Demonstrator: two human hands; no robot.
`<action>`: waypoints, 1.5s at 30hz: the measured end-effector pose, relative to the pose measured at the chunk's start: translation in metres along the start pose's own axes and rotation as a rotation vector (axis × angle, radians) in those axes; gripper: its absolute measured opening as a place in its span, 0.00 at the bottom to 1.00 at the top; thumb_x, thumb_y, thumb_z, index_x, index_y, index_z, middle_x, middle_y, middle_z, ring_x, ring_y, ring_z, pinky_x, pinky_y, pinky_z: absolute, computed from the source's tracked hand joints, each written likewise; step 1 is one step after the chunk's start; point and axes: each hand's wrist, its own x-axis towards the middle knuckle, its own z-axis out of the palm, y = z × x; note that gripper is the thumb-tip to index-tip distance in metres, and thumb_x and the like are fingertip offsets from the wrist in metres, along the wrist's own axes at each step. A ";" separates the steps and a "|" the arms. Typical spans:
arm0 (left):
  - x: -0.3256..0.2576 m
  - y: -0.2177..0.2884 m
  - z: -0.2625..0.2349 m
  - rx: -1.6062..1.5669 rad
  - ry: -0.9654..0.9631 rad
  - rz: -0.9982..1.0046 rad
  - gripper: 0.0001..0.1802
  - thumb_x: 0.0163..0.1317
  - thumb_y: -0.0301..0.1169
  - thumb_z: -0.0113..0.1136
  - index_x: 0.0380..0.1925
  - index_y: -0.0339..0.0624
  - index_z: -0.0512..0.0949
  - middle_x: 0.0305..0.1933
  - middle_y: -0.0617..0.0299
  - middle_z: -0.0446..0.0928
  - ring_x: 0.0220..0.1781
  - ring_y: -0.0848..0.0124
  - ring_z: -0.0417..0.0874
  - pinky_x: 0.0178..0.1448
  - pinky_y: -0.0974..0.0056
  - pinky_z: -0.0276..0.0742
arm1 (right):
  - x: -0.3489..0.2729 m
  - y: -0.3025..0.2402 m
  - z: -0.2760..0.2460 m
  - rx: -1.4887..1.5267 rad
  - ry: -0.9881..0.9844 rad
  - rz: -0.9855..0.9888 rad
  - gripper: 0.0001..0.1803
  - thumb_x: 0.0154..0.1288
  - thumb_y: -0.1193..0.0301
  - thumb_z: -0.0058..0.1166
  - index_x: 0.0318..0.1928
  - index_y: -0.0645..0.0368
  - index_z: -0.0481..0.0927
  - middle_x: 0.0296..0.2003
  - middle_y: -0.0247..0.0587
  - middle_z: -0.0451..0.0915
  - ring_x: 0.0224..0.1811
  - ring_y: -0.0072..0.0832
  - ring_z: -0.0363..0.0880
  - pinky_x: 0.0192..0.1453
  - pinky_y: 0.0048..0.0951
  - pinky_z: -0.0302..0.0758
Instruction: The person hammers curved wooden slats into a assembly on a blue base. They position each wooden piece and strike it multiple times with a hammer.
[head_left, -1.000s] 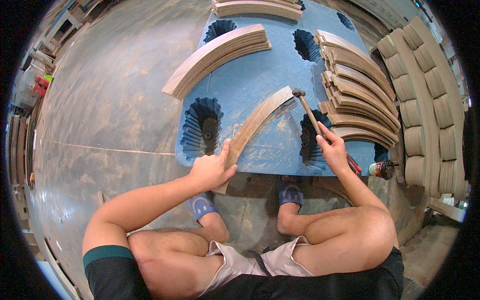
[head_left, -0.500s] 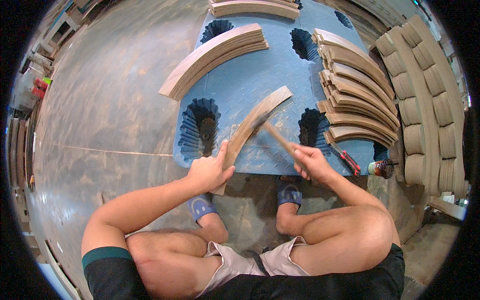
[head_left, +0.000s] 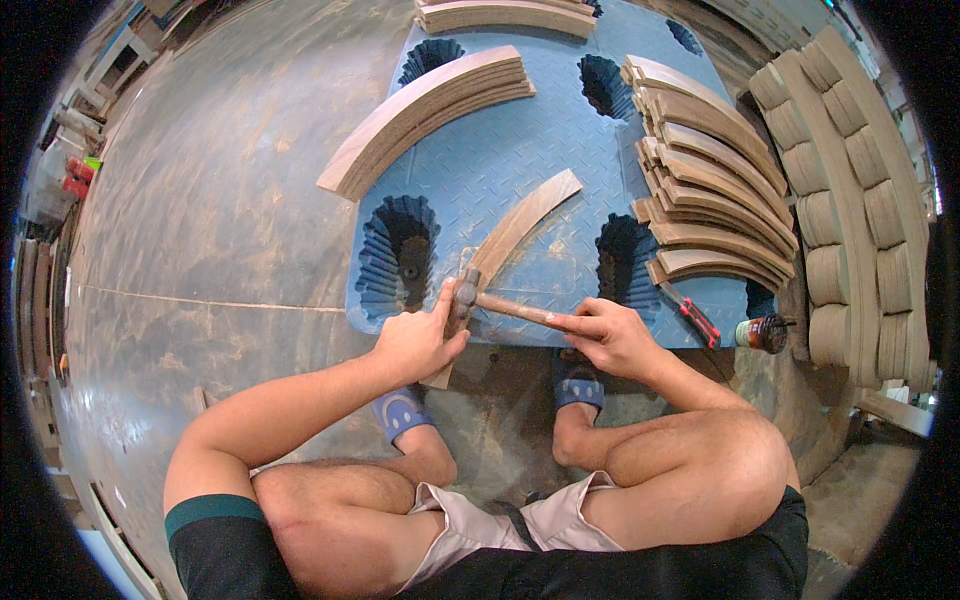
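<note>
A curved wooden strip (head_left: 525,218) slants across the near edge of a blue plastic pallet (head_left: 550,145), its lower end sticking out over the edge. My left hand (head_left: 418,340) grips that strip near its lower part, thumb on one side and index finger stretched along it. In my right hand (head_left: 612,335) is a hammer (head_left: 515,308), held by its wooden handle. The metal head lies over the strip, right beside my left fingertip; whether it touches the wood I cannot tell.
Curved wooden pieces lie in a stack (head_left: 435,115) at the pallet's left and a long row (head_left: 710,180) at its right. A red-handled cutter (head_left: 695,318) and a dark jar (head_left: 762,334) sit at the near right corner. Bundled wood pieces (head_left: 850,210) stand farther right. Deep holes pit the pallet.
The hammer head has come down and left along the strip, from its middle to beside my left fingers. My right hand has turned slightly; my left hand stays in place.
</note>
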 end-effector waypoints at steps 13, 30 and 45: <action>-0.002 0.002 -0.006 0.025 0.002 0.034 0.55 0.77 0.57 0.60 0.89 0.34 0.50 0.30 0.41 0.88 0.31 0.39 0.91 0.38 0.39 0.88 | -0.002 0.076 -0.032 0.338 0.489 0.395 0.24 0.85 0.69 0.62 0.75 0.55 0.84 0.33 0.33 0.82 0.32 0.19 0.78 0.39 0.27 0.76; -0.001 0.005 -0.008 0.025 -0.025 0.012 0.55 0.77 0.57 0.61 0.89 0.37 0.49 0.32 0.40 0.89 0.33 0.38 0.92 0.40 0.38 0.89 | -0.004 0.011 -0.013 0.030 0.214 0.078 0.20 0.74 0.69 0.72 0.64 0.52 0.91 0.37 0.46 0.86 0.35 0.46 0.85 0.41 0.41 0.82; -0.003 0.007 -0.018 0.016 0.001 -0.023 0.51 0.78 0.62 0.57 0.88 0.41 0.57 0.33 0.41 0.90 0.35 0.39 0.92 0.41 0.39 0.88 | -0.013 0.034 -0.014 0.255 0.350 0.345 0.22 0.76 0.72 0.71 0.67 0.61 0.88 0.39 0.41 0.88 0.39 0.26 0.83 0.48 0.29 0.79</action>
